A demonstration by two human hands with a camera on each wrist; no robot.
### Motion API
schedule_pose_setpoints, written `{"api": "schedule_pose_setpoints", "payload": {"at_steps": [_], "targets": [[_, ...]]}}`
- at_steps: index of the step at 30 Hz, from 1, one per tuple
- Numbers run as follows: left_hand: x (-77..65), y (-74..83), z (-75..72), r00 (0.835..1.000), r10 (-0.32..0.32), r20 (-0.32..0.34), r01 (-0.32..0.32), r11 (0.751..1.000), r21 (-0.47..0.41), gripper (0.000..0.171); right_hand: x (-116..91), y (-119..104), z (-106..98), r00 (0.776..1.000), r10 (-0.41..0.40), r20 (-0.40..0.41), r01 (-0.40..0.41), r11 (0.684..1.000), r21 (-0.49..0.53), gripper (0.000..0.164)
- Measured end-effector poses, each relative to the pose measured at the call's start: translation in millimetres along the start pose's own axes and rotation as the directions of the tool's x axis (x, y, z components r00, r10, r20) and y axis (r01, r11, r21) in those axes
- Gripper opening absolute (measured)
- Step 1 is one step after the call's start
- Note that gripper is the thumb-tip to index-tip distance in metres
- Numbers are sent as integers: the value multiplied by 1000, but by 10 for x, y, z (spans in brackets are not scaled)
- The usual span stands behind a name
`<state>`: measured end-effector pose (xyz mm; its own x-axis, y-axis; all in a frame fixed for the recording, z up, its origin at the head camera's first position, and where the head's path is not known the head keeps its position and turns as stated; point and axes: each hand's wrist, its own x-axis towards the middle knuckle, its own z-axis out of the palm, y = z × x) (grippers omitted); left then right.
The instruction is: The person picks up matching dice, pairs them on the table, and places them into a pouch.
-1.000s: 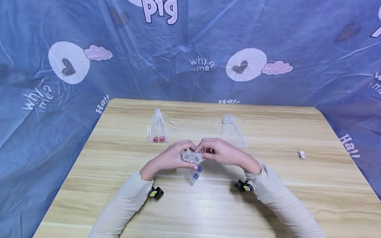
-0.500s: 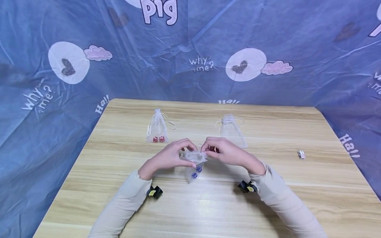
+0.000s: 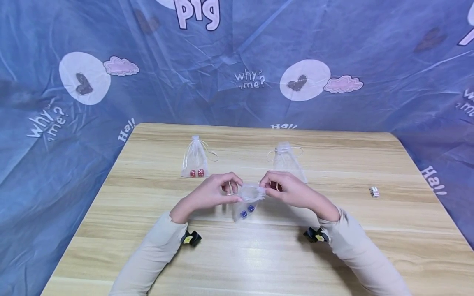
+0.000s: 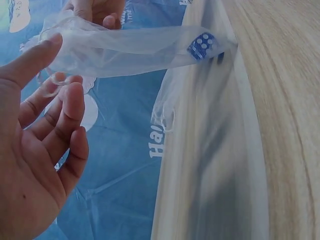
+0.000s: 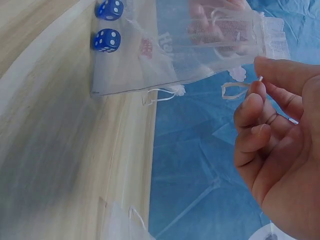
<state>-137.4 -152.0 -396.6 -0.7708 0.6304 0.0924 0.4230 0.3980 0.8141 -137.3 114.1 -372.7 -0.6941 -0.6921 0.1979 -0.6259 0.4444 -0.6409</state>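
Observation:
A sheer white drawstring bag (image 3: pixel 238 207) hangs between my two hands, with two blue dice (image 5: pixel 107 41) at its bottom. My left hand (image 3: pixel 214 191) pinches one side of the bag's mouth, and a loop of drawstring (image 4: pixel 49 89) lies at its fingers in the left wrist view. On the opposite side, my right hand (image 3: pixel 289 189) grips the mouth's edge between thumb and forefinger. The right wrist view shows a bit of white cord (image 5: pixel 260 78) between those fingertips. In that view the bag is stretched out, its gathered top (image 5: pixel 275 37) just past the thumb.
Behind my left hand lies a second sheer bag (image 3: pixel 195 156) with two red dice (image 3: pixel 196 173) inside. A third bag (image 3: pixel 286 160), flat, lies behind my right hand. White dice (image 3: pixel 374 192) sit at the right of the wooden table (image 3: pixel 237 263). Blue printed cloth (image 3: pixel 185 98) hangs behind.
My hands have drawn apart, the right one moving rightward. The bag's mouth has gone from a bunched ring to a wider stretched shape, and the blue dice have shifted slightly up.

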Motion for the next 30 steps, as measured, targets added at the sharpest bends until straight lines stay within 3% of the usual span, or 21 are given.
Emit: {"api": "schedule_pose_setpoints", "payload": {"at_steps": [11, 18, 30], "targets": [[3, -20, 0, 998, 65, -26, -66, 996, -55, 13, -117, 2, -60, 997, 75, -1, -75, 997, 32, 4], [-5, -24, -20, 998, 55, -35, -57, 996, -67, 10, -176, 30, -91, 993, 114, 5, -114, 993, 22, 5], [-29, 17, -89, 999, -11, -36, 10, 1000, -29, 9, -233, 23, -160, 995, 102, 1, -102, 995, -1, 4]]}}
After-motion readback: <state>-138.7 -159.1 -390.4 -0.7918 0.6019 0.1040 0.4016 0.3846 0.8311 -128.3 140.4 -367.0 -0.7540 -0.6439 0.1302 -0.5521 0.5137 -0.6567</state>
